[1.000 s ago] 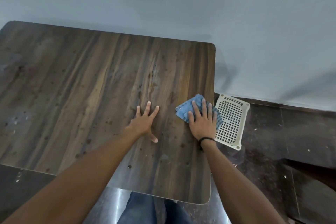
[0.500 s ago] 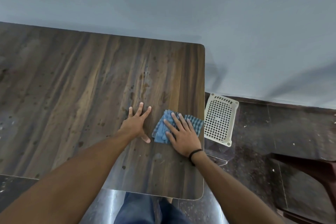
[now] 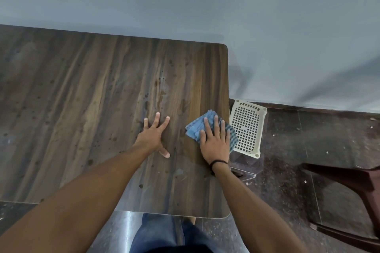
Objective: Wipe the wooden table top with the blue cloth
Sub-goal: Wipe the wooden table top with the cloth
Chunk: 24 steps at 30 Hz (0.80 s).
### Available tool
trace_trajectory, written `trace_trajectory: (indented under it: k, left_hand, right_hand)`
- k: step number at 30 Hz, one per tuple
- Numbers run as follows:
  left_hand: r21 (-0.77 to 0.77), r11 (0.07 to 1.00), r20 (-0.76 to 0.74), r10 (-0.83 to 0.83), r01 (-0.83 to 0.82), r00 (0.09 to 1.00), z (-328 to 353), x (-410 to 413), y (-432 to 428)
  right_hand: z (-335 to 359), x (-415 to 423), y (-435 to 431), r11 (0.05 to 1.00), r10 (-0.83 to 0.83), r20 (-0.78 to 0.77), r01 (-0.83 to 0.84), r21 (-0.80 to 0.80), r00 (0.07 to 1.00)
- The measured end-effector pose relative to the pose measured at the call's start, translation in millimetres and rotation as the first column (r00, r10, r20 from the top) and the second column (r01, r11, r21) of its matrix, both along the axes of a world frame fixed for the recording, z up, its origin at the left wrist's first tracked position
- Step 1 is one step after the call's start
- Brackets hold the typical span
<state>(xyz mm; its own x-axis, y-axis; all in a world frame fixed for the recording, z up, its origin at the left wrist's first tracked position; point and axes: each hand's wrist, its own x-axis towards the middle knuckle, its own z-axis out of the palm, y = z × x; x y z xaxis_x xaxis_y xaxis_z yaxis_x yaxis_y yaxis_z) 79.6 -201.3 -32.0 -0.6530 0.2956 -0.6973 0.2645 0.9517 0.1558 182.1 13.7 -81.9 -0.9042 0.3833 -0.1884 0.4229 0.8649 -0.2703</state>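
The dark wooden table top (image 3: 86,109) fills the left and middle of the head view, speckled with dark spots. A folded blue checked cloth (image 3: 194,128) lies at the table's right edge, partly hanging over it. My right hand (image 3: 216,139) presses flat on the cloth, fingers spread, a black band on the wrist. My left hand (image 3: 153,135) rests flat on the bare wood to the left of the cloth, fingers spread and holding nothing.
A cream perforated plastic stool (image 3: 246,127) stands on the dark floor just right of the table edge. A dark red chair (image 3: 353,187) juts in at lower right. A grey wall (image 3: 205,6) runs behind the table.
My right hand slid the cloth left towards my left hand, then back right to the table's edge. My left hand stayed planted.
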Motion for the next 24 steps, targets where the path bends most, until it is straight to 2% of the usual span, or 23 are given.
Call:
trace_trajectory:
  k: [1,2,4,5,6,7,9,10,11,12,14,15,16,17,18,19,20,22,24]
  left_hand:
    - [0.002,1.0,0.001,-0.005,0.005,1.0,0,0,0]
    - [0.007,1.0,-0.001,-0.008,0.008,1.0,-1,1,-1]
    - [0.013,1.0,-0.012,-0.009,0.009,1.0,-1,1,-1]
    - [0.014,1.0,-0.01,-0.004,0.004,1.0,-1,1,0]
    - [0.016,1.0,-0.007,0.001,-0.001,1.0,-1,-1,0]
    - [0.017,1.0,-0.006,0.002,-0.002,1.0,-1,-1,1]
    - [0.008,1.0,-0.008,-0.01,0.01,1.0,-1,-2,0]
    - [0.003,1.0,-0.011,-0.014,0.014,1.0,-2,-1,0]
    - [0.001,1.0,-0.017,-0.015,0.015,1.0,-3,-1,-1]
    - [-0.001,1.0,-0.024,-0.016,0.016,1.0,-3,0,-2]
    - [-0.003,1.0,-0.028,-0.016,0.016,0.999,-4,-1,-1]
    - [-0.001,1.0,-0.024,-0.015,0.015,1.0,-4,-1,0]
    - [0.002,1.0,-0.024,-0.014,0.014,1.0,-4,-2,1]
    - [0.005,1.0,-0.027,-0.014,0.014,1.0,-3,-2,1]
    - [0.004,1.0,-0.03,-0.015,0.015,0.999,-3,-1,0]
    - [0.003,1.0,-0.032,-0.013,0.013,0.999,-3,0,-1]
    - [0.002,1.0,-0.034,-0.01,0.01,0.999,-3,0,-2]
    - [0.006,1.0,-0.032,-0.008,0.009,0.999,-2,2,-2]
    - [0.015,1.0,-0.017,0.006,-0.006,1.0,-1,3,1]
  right_hand:
    - [0,5,-12,1.0,0.024,0.003,-0.024,0.007,1.0]
    - [-1,16,-18,0.99,0.139,-0.002,-0.139,0.012,0.99]
    - [-1,37,-1,0.898,0.44,0.0,-0.44,0.026,0.898]
    - [0,37,16,0.856,0.515,0.01,-0.515,0.031,0.857]
    - [0,32,28,0.856,0.515,0.003,-0.514,0.049,0.857]
    - [0,23,34,0.905,0.423,-0.005,-0.422,0.058,0.906]
    - [0,11,19,0.994,0.103,0.002,-0.103,0.023,0.995]
    - [0,12,2,0.999,0.034,0.01,-0.034,0.012,0.999]
    - [-1,21,-14,0.997,0.07,0.007,-0.071,0.013,0.997]
    - [-4,36,-23,0.98,0.199,-0.003,-0.199,0.024,0.98]
    - [-6,63,-5,0.855,0.518,-0.003,-0.517,0.049,0.856]
    - [-6,66,12,0.803,0.594,0.001,-0.593,0.059,0.805]
    - [-6,63,24,0.806,0.589,-0.005,-0.587,0.077,0.808]
    - [-5,57,30,0.872,0.486,-0.012,-0.483,0.084,0.874]
    - [-3,53,27,0.947,0.314,-0.007,-0.313,0.071,0.949]
    - [-1,51,13,0.984,0.169,-0.002,-0.169,0.05,0.986]
    - [2,55,-4,0.992,0.124,0.019,-0.125,0.032,0.992]
    - [1,77,-30,0.951,0.309,0.02,-0.309,0.012,0.951]
    - [2,91,-16,0.856,0.517,0.014,-0.517,0.017,0.856]
